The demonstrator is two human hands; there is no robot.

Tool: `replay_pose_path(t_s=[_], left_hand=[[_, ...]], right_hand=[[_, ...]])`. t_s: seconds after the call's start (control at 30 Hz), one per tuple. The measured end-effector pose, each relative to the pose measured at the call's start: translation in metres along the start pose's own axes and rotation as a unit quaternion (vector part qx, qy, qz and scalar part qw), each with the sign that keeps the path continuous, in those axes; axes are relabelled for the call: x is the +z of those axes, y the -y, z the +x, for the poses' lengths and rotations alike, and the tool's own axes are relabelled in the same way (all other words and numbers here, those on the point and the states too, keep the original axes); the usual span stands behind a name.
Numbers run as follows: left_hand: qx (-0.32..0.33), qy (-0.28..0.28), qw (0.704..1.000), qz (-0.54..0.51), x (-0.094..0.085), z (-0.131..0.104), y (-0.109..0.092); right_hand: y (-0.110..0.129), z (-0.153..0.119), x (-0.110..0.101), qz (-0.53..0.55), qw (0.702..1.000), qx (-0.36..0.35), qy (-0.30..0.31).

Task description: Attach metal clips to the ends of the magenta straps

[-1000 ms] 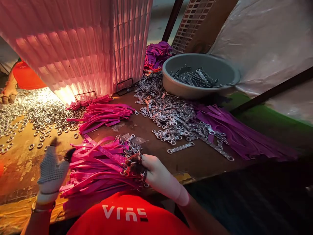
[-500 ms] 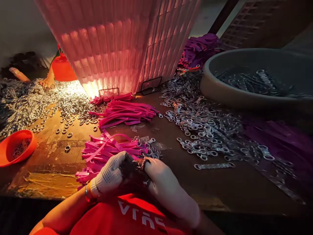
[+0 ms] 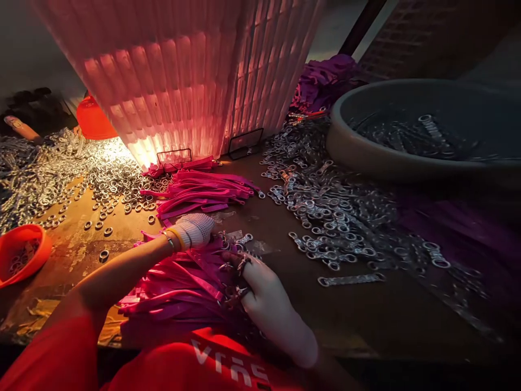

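My left hand [image 3: 193,231], in a dotted white glove, lies over the far edge of a pile of pink straps [image 3: 175,279]. Its fingers curl downward, and whatever they hold is hidden under them. At the right end of the same pile, where small metal end pieces show, is my right hand [image 3: 266,296] in a pale glove. Its fingers are bent in, with dark rings or wraps around them; what lies beneath the fingertips cannot be made out. Beyond my left hand sits a second bundle of pink straps [image 3: 203,190].
Metal rings [image 3: 122,184] spread across the left under an orange lamp [image 3: 95,117]. An orange bowl [image 3: 43,252] holds small rings. Ribbed translucent panels [image 3: 171,81] stand behind. Metal links [image 3: 329,217] heap on the right beside a large basin [image 3: 366,155]. A person's finger [image 3: 22,127] shows far left.
My left hand has moved away from my right hand, forward to the far edge of the pink straps. My right hand has shifted slightly down. The dark item between both hands is no longer seen there.
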State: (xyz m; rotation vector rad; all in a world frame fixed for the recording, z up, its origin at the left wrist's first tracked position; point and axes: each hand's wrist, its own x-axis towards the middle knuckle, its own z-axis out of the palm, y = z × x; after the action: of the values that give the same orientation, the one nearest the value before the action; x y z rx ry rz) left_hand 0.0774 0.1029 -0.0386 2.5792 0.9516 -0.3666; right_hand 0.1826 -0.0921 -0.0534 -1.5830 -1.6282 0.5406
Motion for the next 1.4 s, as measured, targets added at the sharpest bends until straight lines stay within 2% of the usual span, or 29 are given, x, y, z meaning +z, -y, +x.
replay_pose_path(t_s=[0.07,0.13,0.2,0.27,0.3,0.37,0.4,0.43,0.47,0.53,0.63,0.73,0.8,0.87,1.0,1.07,1.13,1.2,1.3,1.4], left_hand=[[-0.001,0.0,1.0,-0.017,0.004,0.009,0.002],[0.003,-0.028,0.999,-0.041,0.002,0.005,0.005],[0.01,-0.073,0.995,-0.072,-0.005,-0.012,0.008],[0.013,-0.094,0.978,-0.185,-0.012,-0.038,0.006],[0.013,-0.088,0.95,-0.299,-0.014,-0.052,0.003],[0.008,-0.067,0.865,-0.497,-0.015,-0.079,-0.007],[0.003,-0.058,0.826,-0.56,-0.013,-0.09,-0.014],[-0.004,-0.054,0.806,-0.59,-0.01,-0.099,-0.02],[-0.013,-0.053,0.8,-0.598,-0.008,-0.106,-0.026],[-0.027,-0.048,0.814,-0.578,-0.002,-0.115,-0.037],[0.006,-0.064,0.864,-0.5,0.005,-0.12,-0.045],[0.068,-0.075,0.906,-0.411,0.012,-0.121,-0.045],[0.087,-0.037,0.911,-0.401,0.02,-0.122,-0.044],[0.102,-0.013,0.915,-0.389,0.029,-0.123,-0.042],[0.134,-0.074,0.954,-0.259,0.044,-0.126,-0.041],[0.142,-0.062,0.945,-0.287,0.046,-0.127,-0.04],[0.124,-0.044,0.915,-0.381,0.045,-0.128,-0.039],[0.085,-0.068,0.892,-0.438,0.045,-0.128,-0.037],[0.057,-0.12,0.907,-0.399,0.054,-0.128,-0.035],[0.062,-0.117,0.928,-0.349,0.065,-0.127,-0.035]], right_hand=[[-0.001,-0.001,0.001,0.007,1.0,-0.004,-0.01],[-0.002,-0.001,-0.001,0.007,0.999,-0.008,-0.031],[-0.001,0.001,-0.004,0.008,0.998,-0.016,-0.056],[0.002,0.005,-0.006,0.01,0.997,-0.024,-0.069],[0.005,0.007,-0.007,0.011,0.997,-0.028,-0.07],[0.01,0.012,-0.008,-0.002,0.997,-0.037,-0.071],[0.013,0.014,-0.007,-0.02,0.996,-0.042,-0.074],[0.015,0.014,-0.006,-0.047,0.995,-0.046,-0.08],[0.018,0.014,-0.005,-0.081,0.992,-0.049,-0.087],[0.021,0.012,-0.003,-0.153,0.982,-0.051,-0.096],[0.023,0.003,0.0,-0.254,0.959,-0.058,-0.108],[0.02,-0.008,0.0,-0.337,0.926,-0.117,-0.126],[0.017,-0.015,0.0,-0.367,0.908,-0.162,-0.119],[0.015,-0.02,0.0,-0.377,0.905,-0.176,-0.089],[0.018,-0.024,0.0,-0.354,0.929,-0.105,0.013],[0.023,-0.022,-0.001,-0.328,0.942,-0.053,0.038],[0.03,-0.018,-0.004,-0.303,0.951,-0.015,0.054],[0.035,-0.013,-0.008,-0.291,0.952,0.009,0.093],[0.039,-0.006,-0.012,-0.295,0.937,0.054,0.178],[0.037,-0.004,-0.009,-0.313,0.923,0.081,0.21]])
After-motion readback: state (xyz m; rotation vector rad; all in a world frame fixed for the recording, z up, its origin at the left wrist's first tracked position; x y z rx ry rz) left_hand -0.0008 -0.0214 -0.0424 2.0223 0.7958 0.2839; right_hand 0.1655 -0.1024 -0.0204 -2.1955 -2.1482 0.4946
